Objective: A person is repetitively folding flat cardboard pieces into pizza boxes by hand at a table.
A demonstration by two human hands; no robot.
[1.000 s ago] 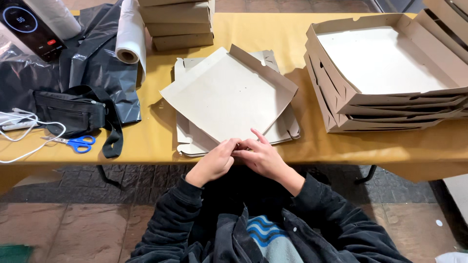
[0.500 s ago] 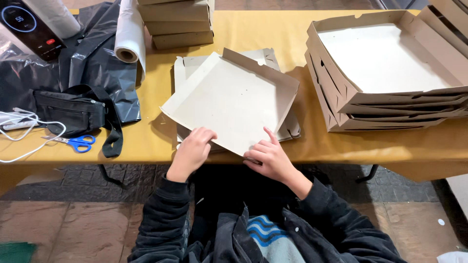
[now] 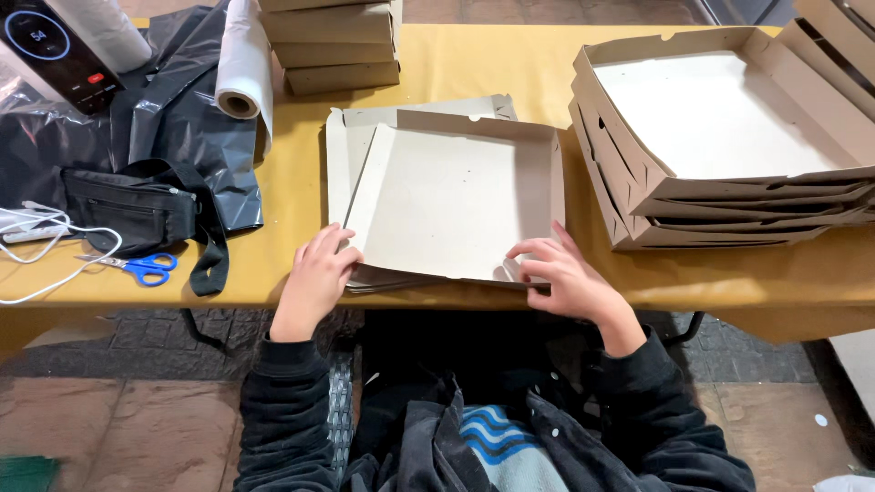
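Observation:
A flat cardboard box blank with partly raised side flaps lies on a pile of unfolded blanks at the near edge of the yellow table. My left hand grips its near-left corner, thumb on the left flap. At the near-right corner my right hand pinches the flap with its fingers. The blank lies square to the table edge.
A stack of folded open boxes stands to the right. More closed boxes are stacked at the back. To the left lie a black bag, blue scissors, a white cable, a plastic roll and black sheeting.
My hands moved apart from the near middle of the blank to its two near corners. The blank turned from a diagonal tilt to lie square and flatter on the pile.

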